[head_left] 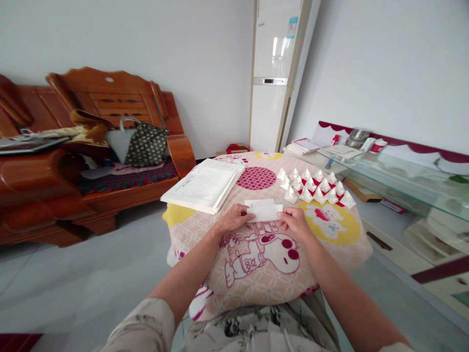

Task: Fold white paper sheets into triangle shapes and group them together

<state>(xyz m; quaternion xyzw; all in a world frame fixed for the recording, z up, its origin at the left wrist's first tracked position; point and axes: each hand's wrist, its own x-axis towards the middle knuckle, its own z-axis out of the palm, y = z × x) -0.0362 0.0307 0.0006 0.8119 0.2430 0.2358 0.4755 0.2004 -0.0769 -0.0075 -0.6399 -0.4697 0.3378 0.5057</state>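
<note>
White folded paper strip (264, 214) sits between both hands, over the middle of the pink-patterned, cloth-covered table (271, 293). Left hand (235, 218) pinches its left end, right hand (294, 221) pinches its right end. Stack of white printed paper sheets (205, 187) lies toward table's left edge. Small white pointed folded-paper pieces (320, 196) stand in rows near the right edge, red showing between them.

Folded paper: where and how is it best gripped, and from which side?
The folded paper is probably best pinched at both short ends, from left and right, as the left hand and right hand do: it is thin and wider than deep.
</note>
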